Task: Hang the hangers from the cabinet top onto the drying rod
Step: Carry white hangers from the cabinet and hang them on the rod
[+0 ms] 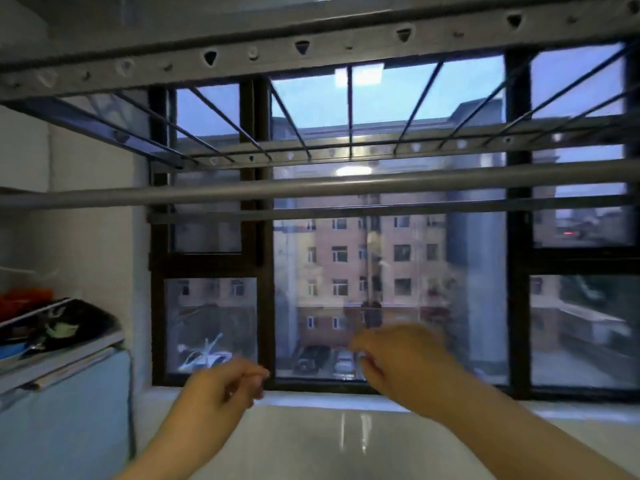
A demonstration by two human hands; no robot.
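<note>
A grey drying rod (311, 188) runs across the view at head height, with a thinner rod (381, 211) just below it and a perforated rack bar (311, 39) above. No hanger hangs on either rod. A dark heap that may hold hangers (65, 327) lies on the pale blue cabinet top (62, 362) at the left. My left hand (221, 386) is raised in front of the window sill, fingers loosely curled, holding nothing. My right hand (398, 358) is blurred, also loosely curled and empty, below the rods.
A dark-framed window (266, 271) fills the wall ahead, with a white sill (346, 431) beneath it. The cabinet top also carries orange and blue items (24, 299). A white wall (90, 220) stands left of the window.
</note>
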